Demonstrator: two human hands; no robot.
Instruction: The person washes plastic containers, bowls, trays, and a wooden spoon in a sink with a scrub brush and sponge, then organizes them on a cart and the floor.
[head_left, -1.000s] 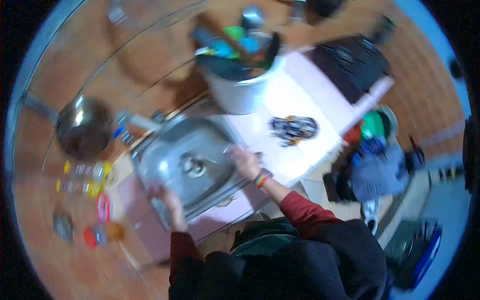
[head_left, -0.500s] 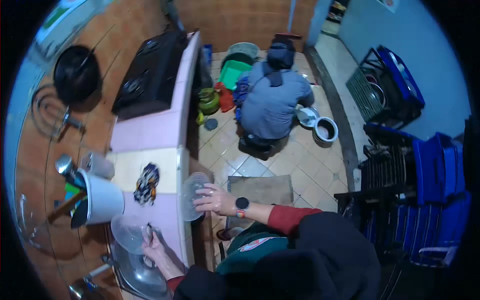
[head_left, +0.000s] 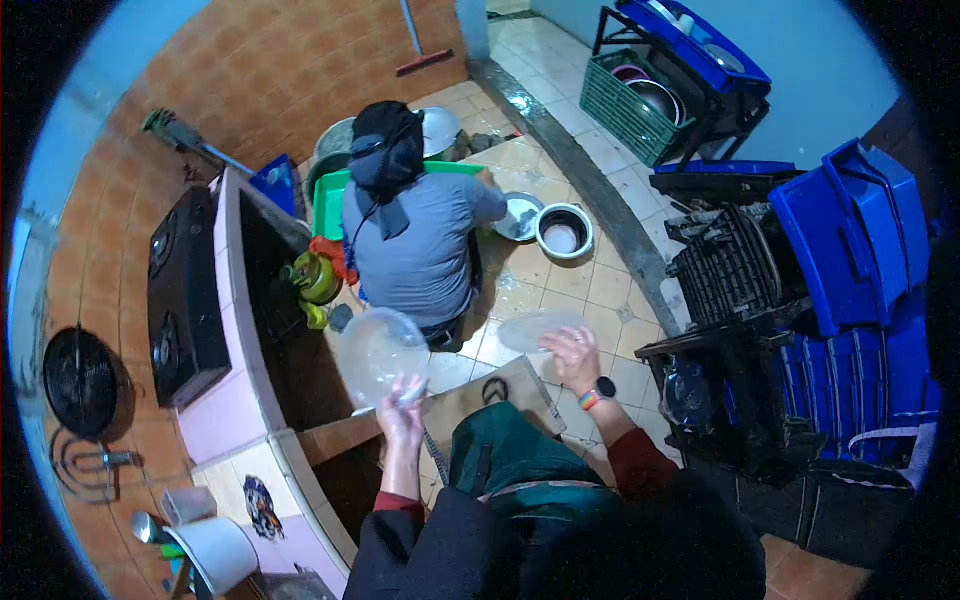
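Both hands carry clear lids away from the bench (head_left: 245, 400) — left hand (head_left: 400, 412) fingers pinch a round clear lid (head_left: 378, 352), right hand (head_left: 572, 352) grips another clear lid (head_left: 535, 328) over the floor tiles; neither is set down yet.

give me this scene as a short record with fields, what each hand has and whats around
left hand: holds a clear plastic bowl by its rim
right hand: holds a clear plastic lid
wrist: watch on right
ahead: a person in a grey shirt crouches on the tiled floor by metal bowls
left side: pink counter with black stove
right side: blue crates
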